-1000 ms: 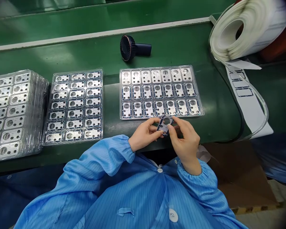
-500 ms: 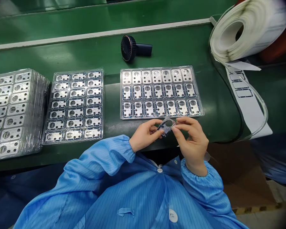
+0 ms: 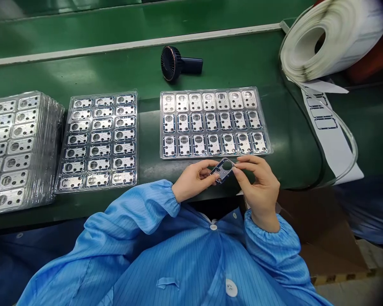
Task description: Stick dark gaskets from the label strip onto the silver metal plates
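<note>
A small silver plate [image 3: 224, 170] with a dark blue edge and a round hole is held tilted just in front of the middle tray. My left hand [image 3: 196, 180] pinches its left, lower side between thumb and fingers. At its upper right corner, my right hand [image 3: 258, 185] closes thumb and fingertips on the edge. The clear tray [image 3: 217, 158] behind my hands carries several similar plates in three rows. Another filled tray [image 3: 138, 140] stands to the left, beside a tall stack of filled trays [image 3: 46, 148].
A dark handheld fan [image 3: 175, 64] lies behind the middle tray. At the right are a large white roll [image 3: 332, 40], its hanging strip with blue outlines [image 3: 335, 144], and a cable [image 3: 319, 153]. A brown cardboard box [image 3: 325, 238] is below the table edge.
The held plate has turned slightly and shows a clearer face. My right thumb and fingers have shifted slightly at its corner. The left hand keeps its grip.
</note>
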`<act>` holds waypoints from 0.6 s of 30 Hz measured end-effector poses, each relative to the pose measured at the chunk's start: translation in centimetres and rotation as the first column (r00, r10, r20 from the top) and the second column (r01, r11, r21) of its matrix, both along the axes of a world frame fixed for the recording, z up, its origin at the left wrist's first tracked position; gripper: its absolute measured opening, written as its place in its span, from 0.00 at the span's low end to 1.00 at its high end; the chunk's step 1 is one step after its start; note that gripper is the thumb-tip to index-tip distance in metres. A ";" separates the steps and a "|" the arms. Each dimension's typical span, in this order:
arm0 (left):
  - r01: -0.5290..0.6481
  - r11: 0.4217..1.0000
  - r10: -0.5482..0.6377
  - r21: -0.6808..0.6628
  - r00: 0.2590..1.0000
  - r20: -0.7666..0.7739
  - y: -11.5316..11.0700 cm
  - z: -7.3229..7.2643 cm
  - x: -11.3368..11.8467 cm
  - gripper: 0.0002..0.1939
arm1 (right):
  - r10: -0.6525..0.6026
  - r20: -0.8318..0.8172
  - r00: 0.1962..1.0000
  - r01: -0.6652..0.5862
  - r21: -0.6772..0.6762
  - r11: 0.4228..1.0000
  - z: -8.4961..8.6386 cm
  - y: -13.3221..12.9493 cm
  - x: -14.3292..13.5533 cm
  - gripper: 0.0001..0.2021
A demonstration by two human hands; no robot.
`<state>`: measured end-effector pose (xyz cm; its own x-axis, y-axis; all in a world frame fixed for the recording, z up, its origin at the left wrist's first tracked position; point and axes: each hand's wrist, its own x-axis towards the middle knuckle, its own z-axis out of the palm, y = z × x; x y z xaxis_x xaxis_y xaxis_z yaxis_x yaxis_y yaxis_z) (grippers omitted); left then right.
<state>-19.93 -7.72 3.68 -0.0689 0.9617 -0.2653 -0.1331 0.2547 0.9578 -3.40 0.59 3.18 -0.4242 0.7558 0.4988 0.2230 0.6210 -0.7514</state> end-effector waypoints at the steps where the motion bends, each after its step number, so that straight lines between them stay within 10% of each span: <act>1: -0.001 1.000 0.001 0.003 1.000 0.002 0.0 0.0 0.0 0.18 | -0.003 0.004 1.000 0.003 0.011 1.000 0.0 0.0 0.0 0.03; 18: 0.004 1.000 -0.003 -0.024 1.000 0.012 -0.1 0.3 0.0 0.18 | -0.040 0.070 0.997 0.034 0.093 0.995 -0.1 -0.2 -0.2 0.02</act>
<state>-19.96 -7.80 3.98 -0.0620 0.9553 -0.2891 -0.1438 0.2781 0.9497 -3.58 0.44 3.08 -0.4339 0.7239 0.5364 0.2983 0.6772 -0.6726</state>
